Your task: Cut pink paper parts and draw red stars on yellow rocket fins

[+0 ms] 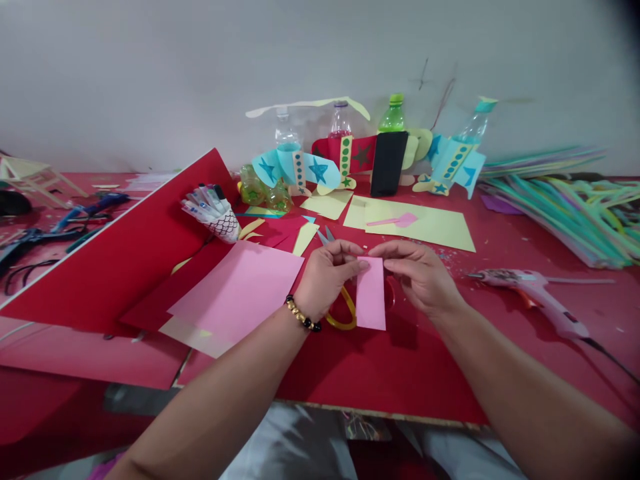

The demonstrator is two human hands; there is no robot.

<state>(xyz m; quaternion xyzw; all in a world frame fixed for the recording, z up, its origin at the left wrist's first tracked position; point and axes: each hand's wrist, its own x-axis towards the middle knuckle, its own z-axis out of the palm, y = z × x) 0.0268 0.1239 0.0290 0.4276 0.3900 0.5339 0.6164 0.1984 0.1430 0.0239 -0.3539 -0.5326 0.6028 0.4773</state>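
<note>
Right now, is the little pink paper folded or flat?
Flat: the pink strip shows one plain rectangle, left hand and right hand pinching its top.

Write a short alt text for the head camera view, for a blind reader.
The left hand and right hand pinch the top edge of a small pink paper strip over a red table. Yellow-handled scissors lie beneath it, a glue gun to its right, decorated bottles behind.

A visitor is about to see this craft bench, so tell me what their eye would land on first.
The pink paper strip at the centre, pinched by its top edge between the left hand and the right hand above the red table. Next, the row of bottle planes with star-marked paper wings along the back wall, and the pink glue gun lying to the right.
</note>
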